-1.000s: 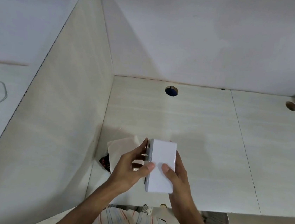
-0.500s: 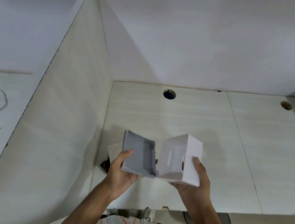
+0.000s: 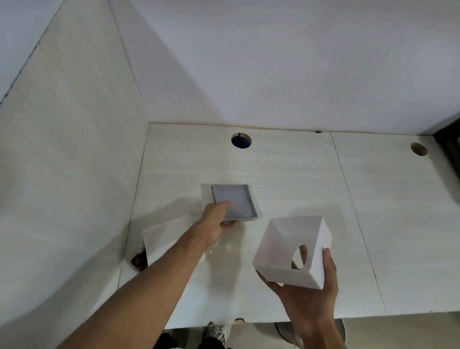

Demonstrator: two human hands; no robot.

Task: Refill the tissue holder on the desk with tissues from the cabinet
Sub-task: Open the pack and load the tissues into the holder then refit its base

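While the holder is apart in two pieces, both hands are occupied. Landmark: round cable hole (image 3: pixel 241 141) at the back of the desk (image 3: pixel 294 181).

Left hand (image 3: pixel 216 219): fingers closed on the near edge of the grey base tray (image 3: pixel 234 202), thumb on top, other fingers under. Tray lies flat, on or just above the desk, directly nearer than the cable hole; contact with the surface cannot be told.

Right hand (image 3: pixel 305 293): fingers spread wide, cupping the white cube shell (image 3: pixel 291 253) from below, clear of the desk, nearer than the hole and to its right. Shell is tilted, hollow, round dispensing opening toward the camera.

Handling judgement: both pieces look like thin rigid plastic, light, smooth, somewhat slippery. Shell walls likely flex if squeezed; better held across two opposite outer faces or by the open rim. Tray best taken by its raised lip.

White paper packet (image 3: pixel 166 241) lies on the desk to the left of the tray, nearer the camera. Contents unknown.
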